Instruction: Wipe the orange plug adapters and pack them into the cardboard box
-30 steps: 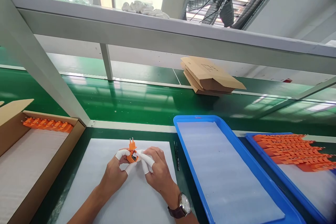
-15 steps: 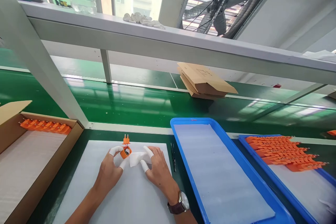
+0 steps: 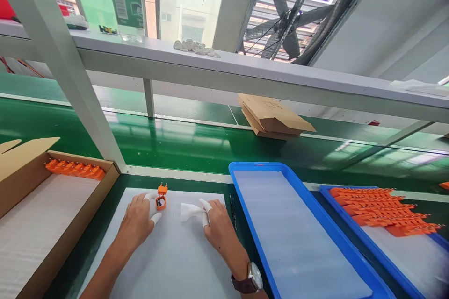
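Observation:
An orange two-pin plug [image 3: 161, 202] stands on the white work sheet [image 3: 175, 261], its lower housing open with dark parts inside. Just left of it is my left hand [image 3: 137, 219], white cots on thumb and index finger. Those two fingers are spread apart; whether the index fingertip touches the housing I cannot tell. My right hand [image 3: 220, 224], with white finger cots too and a watch on the wrist, pinches a white tissue [image 3: 189, 212] over the sheet. The tissue points toward the plug, apart from it.
Left of the sheet, a cardboard box [image 3: 84, 205] holds a row of orange plugs [image 3: 75, 169]. A blue tray [image 3: 301, 243] lined with white stands on the right; beyond it another blue tray [image 3: 372, 243] carries stacked orange plugs [image 3: 382, 210]. Dark tweezers [image 3: 233, 210] lie between.
My left hand has shifted left and its fingers have come off the plug, which now stands a little further left. My right hand has drawn the tissue away to the right.

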`<state>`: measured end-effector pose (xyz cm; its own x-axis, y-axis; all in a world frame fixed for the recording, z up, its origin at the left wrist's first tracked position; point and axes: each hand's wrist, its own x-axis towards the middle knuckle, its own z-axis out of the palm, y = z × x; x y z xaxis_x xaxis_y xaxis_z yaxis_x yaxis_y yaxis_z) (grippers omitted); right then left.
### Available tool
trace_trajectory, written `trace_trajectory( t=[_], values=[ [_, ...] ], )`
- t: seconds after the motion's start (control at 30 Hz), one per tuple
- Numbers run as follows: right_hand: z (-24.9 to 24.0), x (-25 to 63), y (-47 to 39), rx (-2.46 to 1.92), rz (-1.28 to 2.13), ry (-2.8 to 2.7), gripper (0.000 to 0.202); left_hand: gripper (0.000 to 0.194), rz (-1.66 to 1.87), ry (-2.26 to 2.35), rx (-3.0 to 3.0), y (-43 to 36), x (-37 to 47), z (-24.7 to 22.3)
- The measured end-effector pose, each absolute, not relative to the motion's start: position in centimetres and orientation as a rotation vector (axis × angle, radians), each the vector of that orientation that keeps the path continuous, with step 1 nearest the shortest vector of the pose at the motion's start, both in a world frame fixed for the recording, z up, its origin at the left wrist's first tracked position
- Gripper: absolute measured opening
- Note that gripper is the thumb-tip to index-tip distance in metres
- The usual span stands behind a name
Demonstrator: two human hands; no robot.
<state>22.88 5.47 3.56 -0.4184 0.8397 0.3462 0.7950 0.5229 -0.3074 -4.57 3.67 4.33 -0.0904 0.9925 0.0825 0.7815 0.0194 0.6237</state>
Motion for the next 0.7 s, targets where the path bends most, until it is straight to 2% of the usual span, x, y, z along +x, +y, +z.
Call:
trace_trajectory(
  t=[0.07, 0.17, 0.3, 0.5, 0.63, 0.7],
  values=[
    [5.2, 22.9, 4.5, -1.332, 0.159, -2.351, 0.055, 0.047, 0.787, 1.841, 1.788, 2.5, -4.7, 5.9],
    [8.1, 22.3, 2.8, -1.229, 0.453, -2.404, 0.047, 0.057, 0.788, 1.533, 1.739, 0.6, -3.4, 7.5],
    [10.3, 21.9, 1.6, -1.028, 0.930, -2.350, 0.038, 0.052, 0.747, 1.184, 1.664, -1.0, -0.7, 7.9],
    [9.0, 22.5, 1.1, -1.167, 0.577, -2.146, 0.053, 0.048, 0.742, 1.222, 1.453, -1.6, 0.2, 7.8],
    [8.7, 21.3, -0.1, -1.053, 0.879, -2.163, 0.055, 0.049, 0.867, 1.205, 1.300, -1.8, 0.9, 7.4],
    [8.5, 20.5, -0.4, -1.010, 0.958, -2.122, 0.045, 0.049, 0.934, 1.133, 1.195, -1.8, 1.4, 7.1]
  ],
)
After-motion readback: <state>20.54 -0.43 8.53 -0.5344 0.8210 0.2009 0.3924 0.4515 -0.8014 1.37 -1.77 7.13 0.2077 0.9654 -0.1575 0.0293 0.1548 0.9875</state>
